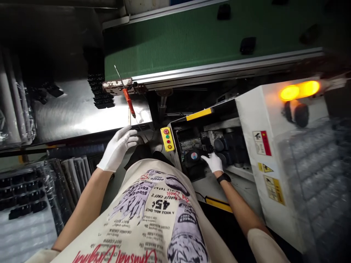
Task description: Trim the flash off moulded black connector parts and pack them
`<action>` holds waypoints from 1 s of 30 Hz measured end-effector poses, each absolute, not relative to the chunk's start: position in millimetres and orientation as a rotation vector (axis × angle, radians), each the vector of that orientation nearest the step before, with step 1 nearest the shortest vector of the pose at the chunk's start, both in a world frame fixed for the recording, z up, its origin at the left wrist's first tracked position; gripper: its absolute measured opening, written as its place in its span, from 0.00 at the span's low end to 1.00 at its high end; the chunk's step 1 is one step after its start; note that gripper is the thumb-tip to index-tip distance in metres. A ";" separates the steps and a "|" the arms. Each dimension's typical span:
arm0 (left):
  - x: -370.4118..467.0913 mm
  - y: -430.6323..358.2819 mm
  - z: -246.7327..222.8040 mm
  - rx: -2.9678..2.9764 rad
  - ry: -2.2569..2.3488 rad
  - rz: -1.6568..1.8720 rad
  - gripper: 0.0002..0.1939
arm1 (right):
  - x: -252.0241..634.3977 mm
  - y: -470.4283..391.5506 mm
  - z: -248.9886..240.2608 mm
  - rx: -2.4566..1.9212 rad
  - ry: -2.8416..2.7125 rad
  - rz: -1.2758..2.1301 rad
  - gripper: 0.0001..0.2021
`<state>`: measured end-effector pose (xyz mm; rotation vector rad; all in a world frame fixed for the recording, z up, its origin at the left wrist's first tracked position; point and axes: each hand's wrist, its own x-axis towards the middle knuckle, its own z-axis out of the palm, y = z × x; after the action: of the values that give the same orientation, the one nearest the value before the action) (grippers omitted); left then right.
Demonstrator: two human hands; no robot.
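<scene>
My left hand (pixel 117 148), in a white glove, is held out near the metal table's front edge. Its fingers are stretched and hold nothing. Just beyond them is an orange-handled tool (pixel 128 101) with a thin metal rod, at the end of the conveyor. My right hand (pixel 214 163), also gloved, reaches into the open machine bay with thumb and fingers apart. Nearest to it are a dark round part (pixel 193 156) with a pale label and dark cylindrical parts (pixel 219 145). I cannot make out whether its fingertips touch anything.
A green conveyor belt (pixel 170 44) carries dark pieces (pixel 248 45). Stacked black parts (pixel 100 87) stand on the metal table (pixel 68 113). A yellow button box (pixel 167 139) is mounted by the bay. The white machine housing (pixel 252 109) has lit amber lamps (pixel 300 90). Trays (pixel 24 190) sit lower left.
</scene>
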<state>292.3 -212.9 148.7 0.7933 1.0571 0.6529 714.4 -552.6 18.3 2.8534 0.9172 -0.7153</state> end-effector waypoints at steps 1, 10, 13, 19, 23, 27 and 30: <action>291.1 -209.5 148.7 0.783 1.040 0.665 0.33 | 717.9 -547.6 20.6 2.885 0.934 -0.686 0.33; 284.6 -183.6 159.1 0.771 0.953 0.789 0.32 | 740.0 -454.3 4.7 2.905 1.208 -0.642 0.25; 293.2 -189.4 159.3 0.748 0.923 0.822 0.32 | 738.7 -454.6 7.5 2.895 1.162 -0.650 0.24; 285.7 -198.3 169.5 0.773 0.886 0.821 0.31 | 712.6 -517.9 31.9 2.875 0.890 -0.618 0.34; 269.7 -192.3 165.5 0.758 1.005 0.884 0.35 | 703.1 -541.0 25.6 2.810 0.802 -0.604 0.27; 267.5 -187.6 157.7 0.721 1.022 0.894 0.36 | 701.1 -539.3 40.2 2.753 0.826 -0.574 0.22; 258.3 -187.7 156.2 0.673 0.994 0.909 0.34 | 673.5 -527.4 64.3 2.722 0.875 -0.470 0.19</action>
<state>258.3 -187.7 156.2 0.6730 0.9936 0.9085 673.5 -527.4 64.3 2.7215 0.8748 -0.4703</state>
